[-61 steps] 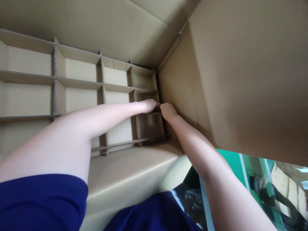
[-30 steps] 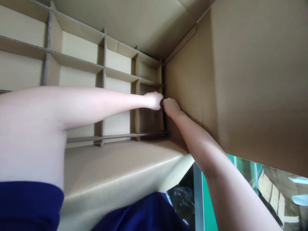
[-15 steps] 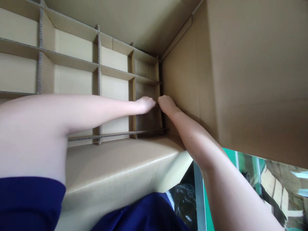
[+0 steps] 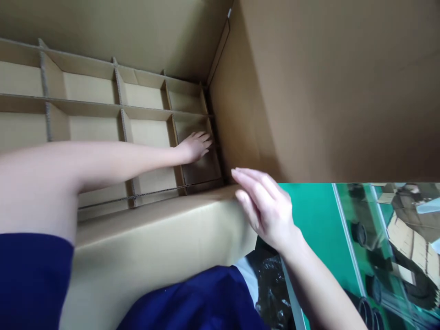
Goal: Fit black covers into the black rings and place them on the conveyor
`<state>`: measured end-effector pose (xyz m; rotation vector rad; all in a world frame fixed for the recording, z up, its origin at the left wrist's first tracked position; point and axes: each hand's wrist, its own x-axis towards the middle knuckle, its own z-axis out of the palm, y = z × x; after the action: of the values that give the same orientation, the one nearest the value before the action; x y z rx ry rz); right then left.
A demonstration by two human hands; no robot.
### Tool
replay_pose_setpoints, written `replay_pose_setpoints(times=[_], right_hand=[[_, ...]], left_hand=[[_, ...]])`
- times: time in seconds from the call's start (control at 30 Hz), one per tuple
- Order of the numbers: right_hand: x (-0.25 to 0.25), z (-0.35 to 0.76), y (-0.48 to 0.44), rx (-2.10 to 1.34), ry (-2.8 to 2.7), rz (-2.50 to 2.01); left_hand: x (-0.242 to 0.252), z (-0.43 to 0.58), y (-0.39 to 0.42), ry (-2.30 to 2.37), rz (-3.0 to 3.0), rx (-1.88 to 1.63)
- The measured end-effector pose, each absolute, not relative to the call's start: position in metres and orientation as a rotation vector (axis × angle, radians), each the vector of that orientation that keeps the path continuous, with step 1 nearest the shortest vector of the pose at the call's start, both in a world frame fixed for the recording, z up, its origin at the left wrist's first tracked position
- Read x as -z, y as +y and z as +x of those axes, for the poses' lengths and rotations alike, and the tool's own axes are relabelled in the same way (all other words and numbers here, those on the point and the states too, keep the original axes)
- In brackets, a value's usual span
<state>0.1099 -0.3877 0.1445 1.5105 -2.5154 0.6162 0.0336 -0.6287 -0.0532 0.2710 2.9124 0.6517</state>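
A large cardboard box stands open in front of me, with a grid of cardboard dividers inside it. My left hand reaches over the grid near the right-hand column of cells. Its fingers are spread and hold nothing; whether they touch the divider beneath, I cannot tell. Over the box's near right corner is my right hand, holding nothing, its fingers stretched out and lying side by side, the thumb below them. My left forearm hides part of the lower cells.
A tall cardboard flap rises on the right. Beneath it lies a green surface with a pale metal edge. A black plastic bag sits by the box's near right corner. Folded cardboard and dark round parts are further right.
My right hand has come up out of the box corner, toward me and right, and its fingers have straightened. My left hand has spread its fingers. The view has shifted to the right.
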Motion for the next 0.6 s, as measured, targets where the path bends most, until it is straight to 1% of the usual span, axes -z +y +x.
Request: replay_pose_setpoints(times=[0.1, 0.23, 0.3, 0.37, 0.6], right_hand=[[-0.103, 0.112, -0.346, -0.683, -2.431, 1.57], [-0.063, 0.11, -0.338, -0.669, -2.365, 1.441], [-0.056, 0.111, -0.341, -0.695, -2.337, 1.398], [-0.054, 0.111, -0.343, -0.718, -2.312, 1.402], [-0.046, 0.111, -0.344, -0.696, -2.295, 1.377]], left_hand=[[0.026, 0.052, -0.608, 2.963, 0.437, -0.486], [0.013, 0.079, -0.58, 2.611, 0.467, -0.387], [0.02, 0.087, -0.571, 2.451, 0.43, -0.396], [0.031, 0.091, -0.565, 2.386, 0.404, -0.393], [0.073, 0.094, -0.558, 2.45, 0.389, -0.373]])
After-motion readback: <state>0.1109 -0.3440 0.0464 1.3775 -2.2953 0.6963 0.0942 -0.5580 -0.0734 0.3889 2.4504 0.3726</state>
